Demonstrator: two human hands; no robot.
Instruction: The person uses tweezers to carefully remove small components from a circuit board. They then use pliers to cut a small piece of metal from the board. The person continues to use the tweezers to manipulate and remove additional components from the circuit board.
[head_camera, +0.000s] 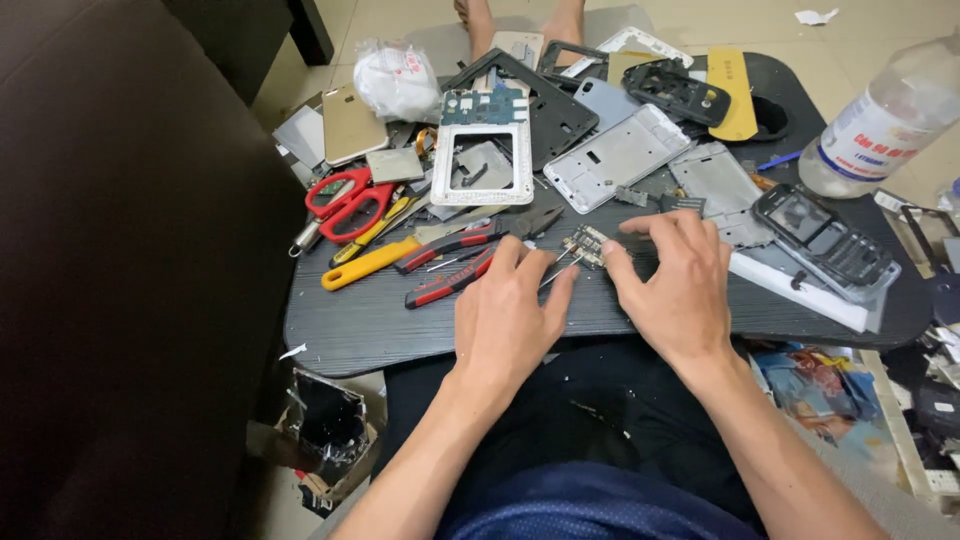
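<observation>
Both hands low over near edge of dark table (380, 330): left hand (510, 315) loosely curled, pinching thin tweezers (562, 270) whose tips reach small circuit board (586, 245); right hand (680, 280) half open, fingers (640, 228) spread and pressed down just beside board, holding nothing that shows. Board judged light, stiff, fragile, likely to skid on smooth top, so best pinned or gripped by bare edges, not by soldered parts. Open room scarce: pliers (470, 262) and scissors (345, 205) close at left, phone frames (620, 155) behind, keypad shell (825, 240) at right, clear strip only along near edge.
</observation>
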